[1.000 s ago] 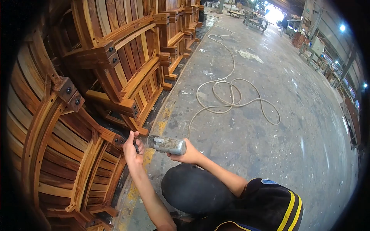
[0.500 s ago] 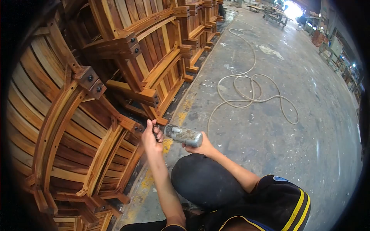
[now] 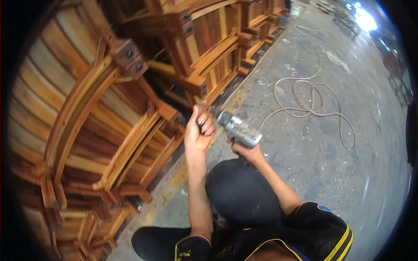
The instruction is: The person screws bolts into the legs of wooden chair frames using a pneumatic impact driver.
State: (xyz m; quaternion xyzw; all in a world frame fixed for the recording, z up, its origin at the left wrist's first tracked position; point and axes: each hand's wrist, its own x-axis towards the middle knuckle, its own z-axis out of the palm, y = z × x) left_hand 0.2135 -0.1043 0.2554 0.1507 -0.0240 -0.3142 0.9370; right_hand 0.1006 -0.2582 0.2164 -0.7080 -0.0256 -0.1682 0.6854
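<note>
My right hand is wrapped round the handle of a worn silver impact wrench, whose nose points up and left. Just left of that nose, my left hand is closed with its fingers curled and thumb up. Something dark shows between those fingers, too small to make out. Beyond both hands stand wooden slatted frames with curved rails. The nearest bolted wooden block is up and left of my left hand, with dark bolt heads in its end.
A pale hose lies looped on the concrete floor and runs toward the wrench. More wooden frames line the left side into the distance. My dark-clothed knee is raised below the hands.
The view has swung, so the frames and hose sit further right. Both hands and the wrench appear higher and further right. My other knee now shows at lower left.
</note>
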